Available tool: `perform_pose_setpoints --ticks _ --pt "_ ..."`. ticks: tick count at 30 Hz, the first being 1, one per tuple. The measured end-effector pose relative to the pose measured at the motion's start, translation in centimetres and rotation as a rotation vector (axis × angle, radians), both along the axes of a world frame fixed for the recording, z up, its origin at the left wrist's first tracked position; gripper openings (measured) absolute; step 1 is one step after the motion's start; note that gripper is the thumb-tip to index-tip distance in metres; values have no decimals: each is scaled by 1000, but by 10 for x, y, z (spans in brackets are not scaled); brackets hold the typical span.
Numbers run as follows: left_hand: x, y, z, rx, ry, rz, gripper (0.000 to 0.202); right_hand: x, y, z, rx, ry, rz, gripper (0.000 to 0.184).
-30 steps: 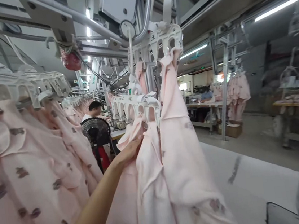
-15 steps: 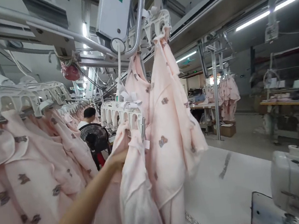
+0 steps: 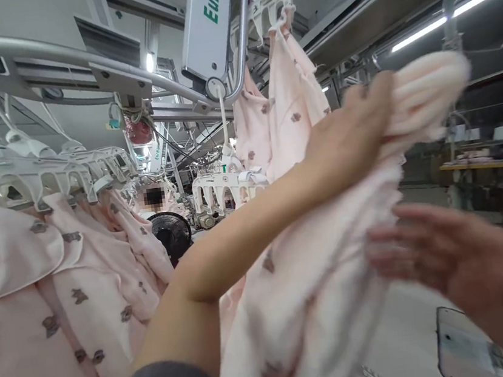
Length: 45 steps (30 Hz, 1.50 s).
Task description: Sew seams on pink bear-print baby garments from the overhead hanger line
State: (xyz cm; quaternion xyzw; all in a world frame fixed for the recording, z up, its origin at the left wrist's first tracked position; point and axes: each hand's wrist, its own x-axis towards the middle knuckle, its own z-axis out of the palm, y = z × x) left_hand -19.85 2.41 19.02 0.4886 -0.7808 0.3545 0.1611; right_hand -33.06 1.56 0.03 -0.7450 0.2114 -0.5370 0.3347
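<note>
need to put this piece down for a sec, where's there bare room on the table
A strip of white tabletop shows between the bunched pink garment and the flat screen device, below your right hand. It's crowded to the left, where bear-print garments hang close together from white hangers. Your left hand grips the garment.

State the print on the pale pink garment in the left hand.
The pale pink garment: scattered grey-brown bear shapes; head view.

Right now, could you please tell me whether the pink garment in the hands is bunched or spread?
Bunched: the left hand grips the pink bear-print garment in gathered folds.
</note>
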Motion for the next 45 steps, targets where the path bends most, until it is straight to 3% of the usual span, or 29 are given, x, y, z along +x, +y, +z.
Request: perform_pose_setpoints --ticks 1,2,3,5,7,9,11,12,16,21,24,26,28,30,31,33,34,35,37,39,41,43,45 --pt "-14 0 0 21 -99 27 82 3 -6 25 69 -173 -9 50" --pt "-25 3 0 25 -144 40 85 6 -12 43 114 -208 -47 45" --pt "-32 8 0 26 -150 36 84 7 -16 55 164 -240 -58 42" --pt "-35 19 -3 45 -73 -11 70 3 -20 58 238 -237 -63 41" --pt "-26 25 -12 79 34 -64 50 -6 -14 44 236 -233 -98 48" --pt "-12 21 -27 83 98 -76 38 -13 0 27 127 -226 -328 51" --pt "-1 11 -45 60 116 -34 41 -14 11 13 22 -129 -538 47" --pt "2 5 -54 67 119 -12 44 -12 13 8 14 -39 -572 43" --pt "7 -4 -77 246 196 -79 42 -4 -4 -7 165 209 -392 17" --pt "19 -13 -90 316 349 -130 44 8 -21 -36 505 -32 -83 32" --pt "26 -25 -108 383 396 -139 46 22 -17 -59 494 17 -116 22" --pt "32 -33 -132 455 389 -110 52 19 -13 -75 525 30 -127 15" --pt "38 -37 -171 511 257 36 63 2 -10 -89 697 -111 77 19" --pt "43 -38 -218 570 3 242 75 -22 -7 -103 898 -291 311 25" --pt "45 -37 -241 651 -122 284 79 -33 -5 -110 949 -319 346 24" --pt "48 -35 -275 733 -191 313 79 -48 -3 -122 916 -257 240 23" --pt "48 -34 -284 773 -159 267 76 -52 -1 -126 852 -204 145 26" --pt "47 -35 -287 805 -84 194 72 -53 1 -130 777 -159 56 27" --pt "40 -40 -279 840 142 5 70 -52 5 -131 654 -107 -71 27" --pt "25 -48 -265 863 359 -165 63 -51 11 -128 594 -64 -121 25" --pt "4 -56 -256 932 531 -270 41 -54 16 -126 564 -12 -135 25" --pt "-15 -59 -259 1049 688 -361 26 -62 22 -126 568 47 -161 25" --pt "-25 -54 -273 1167 841 -428 18 -73 29 -130 602 84 -209 27"
